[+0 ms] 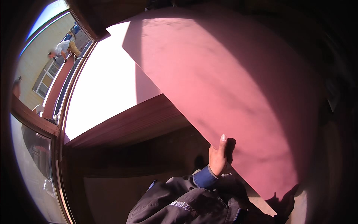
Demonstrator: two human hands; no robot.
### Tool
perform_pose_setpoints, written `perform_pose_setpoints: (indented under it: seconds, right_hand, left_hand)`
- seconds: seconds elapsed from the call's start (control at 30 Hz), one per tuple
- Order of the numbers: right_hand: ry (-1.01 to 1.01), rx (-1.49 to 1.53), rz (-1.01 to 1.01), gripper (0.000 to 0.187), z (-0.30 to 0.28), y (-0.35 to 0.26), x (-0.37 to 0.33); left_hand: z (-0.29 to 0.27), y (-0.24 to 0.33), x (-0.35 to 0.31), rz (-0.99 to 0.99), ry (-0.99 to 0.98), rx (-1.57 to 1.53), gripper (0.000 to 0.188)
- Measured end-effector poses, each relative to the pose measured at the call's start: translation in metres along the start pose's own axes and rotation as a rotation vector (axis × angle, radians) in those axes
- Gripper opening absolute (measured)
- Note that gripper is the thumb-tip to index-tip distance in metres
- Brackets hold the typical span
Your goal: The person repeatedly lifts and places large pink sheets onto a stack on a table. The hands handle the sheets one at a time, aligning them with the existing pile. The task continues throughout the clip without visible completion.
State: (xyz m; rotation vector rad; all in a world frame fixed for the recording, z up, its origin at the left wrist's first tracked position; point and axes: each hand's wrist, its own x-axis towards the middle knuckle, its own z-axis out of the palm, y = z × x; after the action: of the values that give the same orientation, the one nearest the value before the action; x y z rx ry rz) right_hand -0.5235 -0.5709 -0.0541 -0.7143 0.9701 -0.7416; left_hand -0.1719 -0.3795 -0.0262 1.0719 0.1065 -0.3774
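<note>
Stretched a dark jacket sleeve [171, 194] with a blue cuff [205, 177] over the near side, closing the left hand [218, 158] on the left edge of a large pink panel [223, 100], with thumb on top and fingers out of sight below. Pinched it this way, likely, to bear and steady the near part. Could not tell the right hand's state, losing it in a dark shape [285, 204] at the near right corner. Held the panel slantwise from far middle to near right, overlapping a glaring white surface [100, 86] on the left. Looked smooth, flat and matte, sunlit along the middle, shaded on the right.
</note>
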Motion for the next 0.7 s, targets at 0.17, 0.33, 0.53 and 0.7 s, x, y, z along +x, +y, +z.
perform_pose_setpoints:
  seconds: [0.17,0.33,0.53,0.7]
  right_hand:
    - [-0.02,-0.137,0.157,0.056,0.071,0.036,0.017]
    - [-0.3,0.003,-0.082,0.047,0.179,0.089,0.071]
    - [-0.317,0.014,-0.028,0.041,0.275,0.097,0.165]
    - [-0.397,0.008,-0.014,0.039,0.325,0.103,0.239]
  left_hand:
    - [-0.029,0.014,0.129,0.054,-0.052,-0.004,0.049]
    - [-0.02,0.045,0.212,0.425,-0.107,0.082,0.042]
    - [-0.043,-0.025,0.177,0.05,-0.314,0.234,0.039]
    - [-0.082,-0.054,0.186,-0.013,-0.331,0.405,0.034]
